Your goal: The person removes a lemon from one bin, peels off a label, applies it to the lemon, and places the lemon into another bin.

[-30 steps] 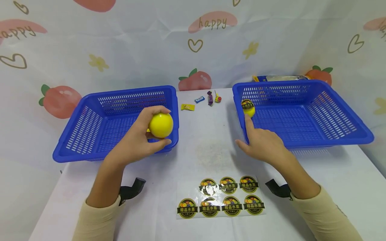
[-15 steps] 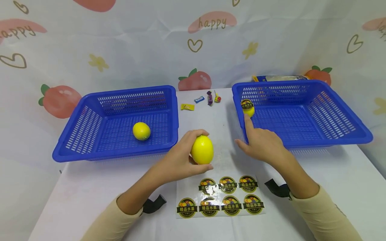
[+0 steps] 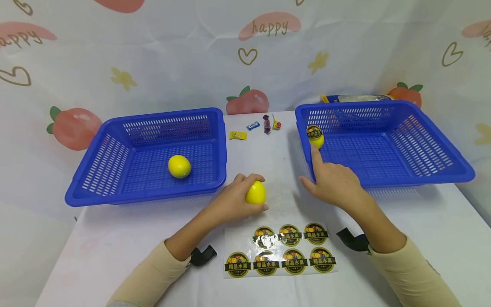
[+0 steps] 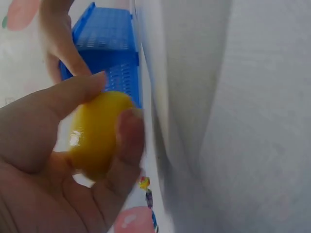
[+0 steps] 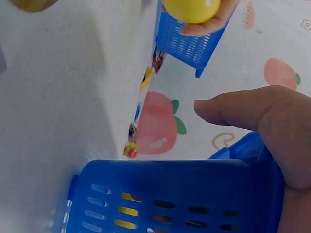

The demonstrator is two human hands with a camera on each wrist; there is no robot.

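My left hand (image 3: 239, 198) grips a plain yellow lemon (image 3: 255, 192) low over the middle of the table, just behind the sticker sheet (image 3: 281, 251). In the left wrist view its thumb and fingers curl round the lemon (image 4: 99, 131). My right hand (image 3: 337, 183) reaches over the near left rim of the right blue basket (image 3: 387, 186). Its straight index finger touches a lemon bearing a round black-and-gold sticker (image 3: 316, 140) inside that basket. The thumb (image 5: 228, 109) stays outside the wall, held apart. Its other fingertips are hidden.
The left blue basket (image 3: 145, 198) contains another yellow lemon (image 3: 179, 166). Between the baskets, at the back, lie a yellow packet (image 3: 238, 135), a blue packet (image 3: 253, 125), a purple candy (image 3: 266, 124) and a lollipop (image 3: 276, 124). A package (image 3: 358, 98) lies behind the right basket.
My left hand carried its lemon from over the left basket rightward to the middle of the table, then lowered it. The right hand stayed in place.
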